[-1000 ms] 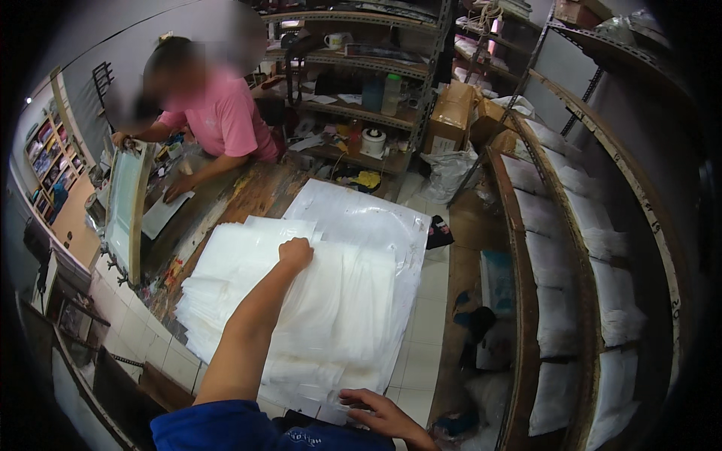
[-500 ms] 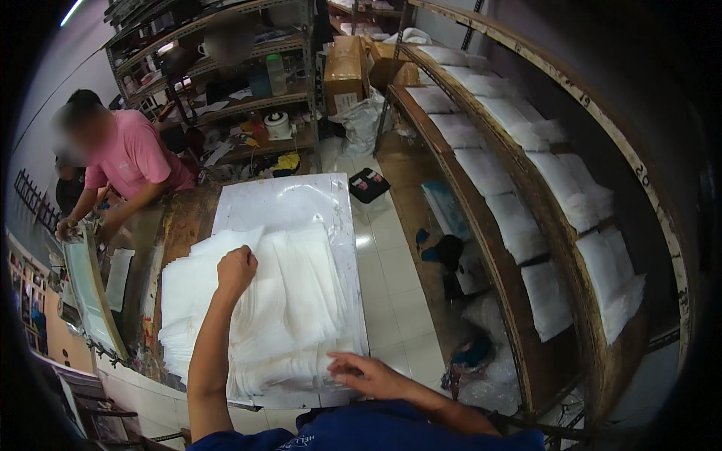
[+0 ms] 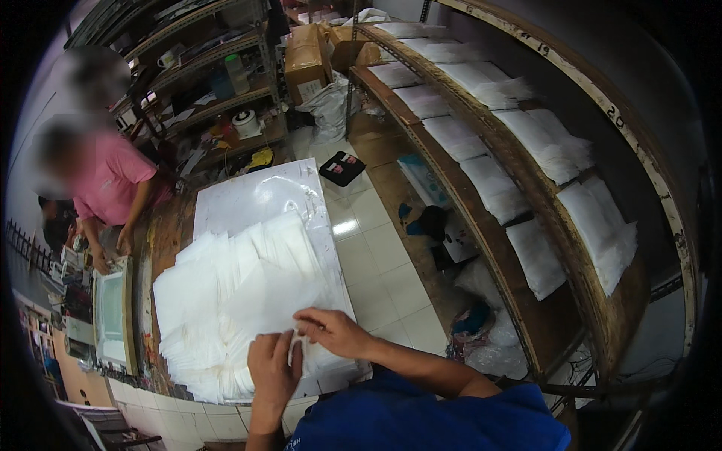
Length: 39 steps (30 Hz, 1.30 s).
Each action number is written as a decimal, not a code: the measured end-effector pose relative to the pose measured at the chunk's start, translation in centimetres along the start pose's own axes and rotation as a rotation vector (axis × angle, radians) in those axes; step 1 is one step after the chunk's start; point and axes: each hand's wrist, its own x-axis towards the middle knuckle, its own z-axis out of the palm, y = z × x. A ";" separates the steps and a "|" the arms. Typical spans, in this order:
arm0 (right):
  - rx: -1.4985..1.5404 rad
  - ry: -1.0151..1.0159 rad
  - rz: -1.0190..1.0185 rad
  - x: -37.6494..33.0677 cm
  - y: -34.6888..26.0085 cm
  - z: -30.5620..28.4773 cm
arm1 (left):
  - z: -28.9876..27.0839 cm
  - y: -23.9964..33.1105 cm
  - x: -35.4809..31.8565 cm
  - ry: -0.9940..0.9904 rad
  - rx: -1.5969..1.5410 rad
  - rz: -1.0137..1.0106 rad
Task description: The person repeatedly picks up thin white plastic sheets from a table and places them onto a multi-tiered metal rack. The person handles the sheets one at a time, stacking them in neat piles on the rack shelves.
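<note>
From far away, I look down at two bare hands working at a big pile of thin white sheets (image 3: 226, 301). The pile lies on top of the white board (image 3: 259, 184), spread like a messy fan, and covers most of its near part. The left hand (image 3: 272, 368) is over the near edge of the board, with its fingers bent. The right hand (image 3: 331, 332) is just beside it, a little to the right, fingers curled and making a narrow shape. I cannot tell if either one is pinching a sheet, because the fingers hide the spot. The sheets look light and floppy, so I think a soft pinch near the edge is best. A hard grip could crease them, and two sheets could stick together. I would keep my wrists high so they don't push the fan out of line. The brown worktop (image 3: 160, 237) shows to the left of the board, where a person in a pink shirt (image 3: 113, 177) stands by a frame (image 3: 129, 323). I would keep my elbows away from that side
</note>
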 end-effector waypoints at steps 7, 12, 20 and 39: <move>0.387 0.168 -0.128 -0.7 -3.7 0.8 | 4.4 2.4 -2.6 -0.715 -1.361 -0.631; 0.218 0.246 -0.266 -7.6 -3.7 -1.6 | 8.7 -2.3 -3.1 -0.150 -1.852 -0.559; -0.009 0.603 0.010 -14.1 0.0 2.4 | 3.1 -3.4 -1.1 -0.260 -2.666 -0.650; -0.161 0.965 -0.052 -17.4 -0.4 9.2 | 5.3 -8.6 -6.6 -0.469 -2.926 -0.857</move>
